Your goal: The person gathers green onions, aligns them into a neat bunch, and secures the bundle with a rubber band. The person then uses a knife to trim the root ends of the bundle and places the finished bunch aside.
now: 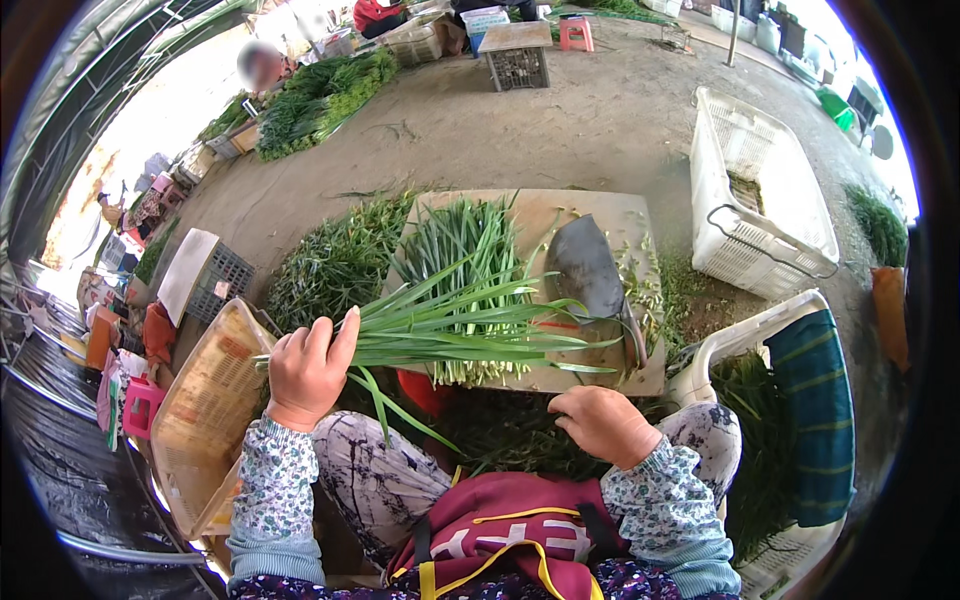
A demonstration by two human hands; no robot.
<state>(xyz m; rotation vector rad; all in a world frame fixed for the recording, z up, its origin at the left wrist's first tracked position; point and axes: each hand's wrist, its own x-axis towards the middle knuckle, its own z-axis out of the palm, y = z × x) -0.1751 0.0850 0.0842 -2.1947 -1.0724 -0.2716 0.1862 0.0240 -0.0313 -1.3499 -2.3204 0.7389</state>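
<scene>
My left hand [311, 364] is closed around the base end of a bunch of long green leaves [450, 322], whose tips fan out to the right above a board [592, 375]. On that board lies a pile of similar leafy stalks [469, 240], their pale cut ends towards me. To the right of the pile rests a broad dark-bladed cleaver [585, 266], its handle pointing towards me, with stem trimmings [637, 262] around it. My right hand [607, 424] hovers near the board's front edge, fingers curled; whether it pinches anything is not visible.
Heaped greens [334, 262] lie left of the board. A yellowed plastic crate [202, 420] stands at my left. On the right are a white crate [757, 240] and another crate [720, 337] holding greens and a dark green cloth [810, 420]. A low table [517, 37] and people are farther off.
</scene>
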